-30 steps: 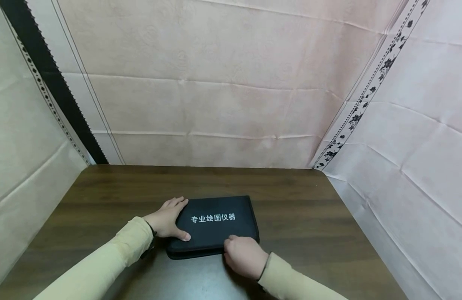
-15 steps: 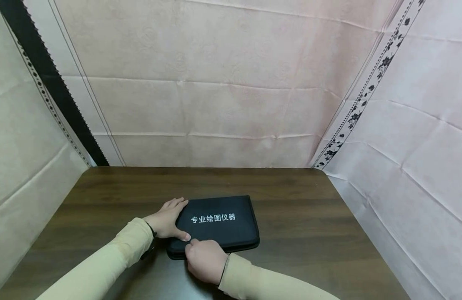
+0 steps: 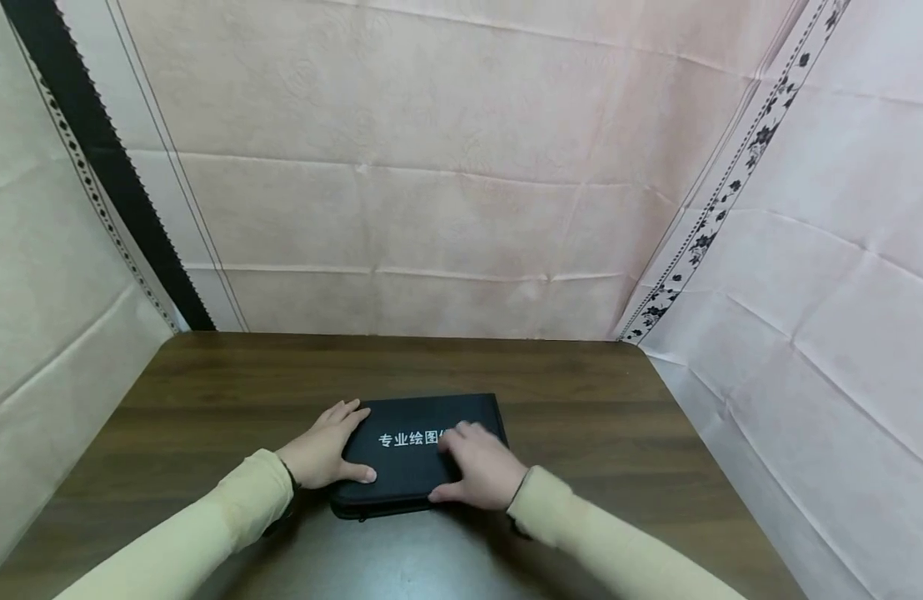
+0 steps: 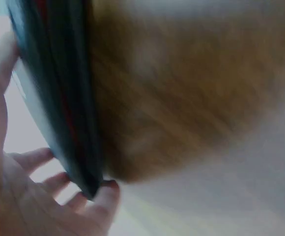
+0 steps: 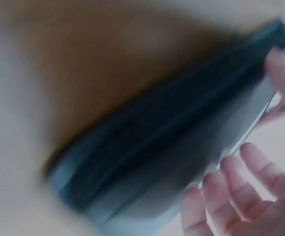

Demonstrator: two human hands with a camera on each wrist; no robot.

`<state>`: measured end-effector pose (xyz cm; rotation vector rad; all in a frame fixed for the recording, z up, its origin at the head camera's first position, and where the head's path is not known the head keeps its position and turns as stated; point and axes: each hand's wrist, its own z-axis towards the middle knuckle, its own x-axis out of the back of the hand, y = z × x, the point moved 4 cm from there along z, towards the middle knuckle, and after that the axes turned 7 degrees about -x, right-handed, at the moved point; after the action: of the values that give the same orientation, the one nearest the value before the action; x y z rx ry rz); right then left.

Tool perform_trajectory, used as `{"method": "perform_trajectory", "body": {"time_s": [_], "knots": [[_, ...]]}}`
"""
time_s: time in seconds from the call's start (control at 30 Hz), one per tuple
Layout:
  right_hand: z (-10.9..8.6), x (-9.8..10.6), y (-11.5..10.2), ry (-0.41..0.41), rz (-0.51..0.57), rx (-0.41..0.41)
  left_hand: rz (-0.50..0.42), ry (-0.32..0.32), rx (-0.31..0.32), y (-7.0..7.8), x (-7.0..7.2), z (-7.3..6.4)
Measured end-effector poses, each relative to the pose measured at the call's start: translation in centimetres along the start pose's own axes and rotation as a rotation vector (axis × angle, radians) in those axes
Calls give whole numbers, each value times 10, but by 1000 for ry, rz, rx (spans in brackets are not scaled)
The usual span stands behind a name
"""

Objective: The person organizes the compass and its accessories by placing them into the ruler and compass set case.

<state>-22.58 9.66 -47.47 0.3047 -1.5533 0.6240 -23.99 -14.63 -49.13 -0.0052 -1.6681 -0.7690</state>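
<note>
A black zip case [image 3: 401,473] with white Chinese lettering for drawing instruments lies flat on the wooden table. My left hand [image 3: 319,450] grips its left end, the thumb on the cover and the fingers spread along the side. In the left wrist view those fingers [image 4: 56,184] bend around the case's end, and a thin red line runs along its side. My right hand [image 3: 482,468] is over the right part of the cover, fingers loosely bent and hiding the last characters. In the right wrist view its fingertips [image 5: 231,164] are beside the cover. A small zip pull [image 3: 361,520] hangs at the front left.
The wooden table [image 3: 229,392] extends around the case on all sides. Pale cloth hangings [image 3: 431,217] rise behind it and at left and right, creased, with black patterned borders.
My right hand first slid left along the case's front edge with curled fingers. Now it has let go there and moved right and up over the cover. The left hand has stayed nearly still.
</note>
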Motion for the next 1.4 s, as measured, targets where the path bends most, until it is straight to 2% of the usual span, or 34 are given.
{"method": "perform_trajectory", "body": {"time_s": [0.1,0.2,0.3,0.4,0.6,0.7,0.8,0.87,0.97,1.13,1.4], "knots": [[1,1,39,-54,20,-119,55,-2,20,14,-3,-10],[5,-3,64,-94,50,-187,77,-63,51,28,-12,-18],[13,-6,75,-97,80,-206,89,-96,70,39,-21,-22],[21,-8,77,-74,94,-192,113,-71,83,44,-23,-22],[30,-11,79,-78,76,-232,57,-47,80,34,-18,-24],[30,-12,77,-91,111,-255,34,23,87,22,-13,-28],[30,-12,74,-88,142,-252,-23,102,134,9,-9,-31],[29,-13,73,-76,155,-242,-73,118,181,4,-8,-33],[28,-13,72,-62,161,-241,-120,111,241,2,-6,-34],[32,-11,72,-52,177,-235,-105,129,292,5,-10,-34],[34,-13,75,-65,173,-226,-114,161,282,2,-10,-34]]}}
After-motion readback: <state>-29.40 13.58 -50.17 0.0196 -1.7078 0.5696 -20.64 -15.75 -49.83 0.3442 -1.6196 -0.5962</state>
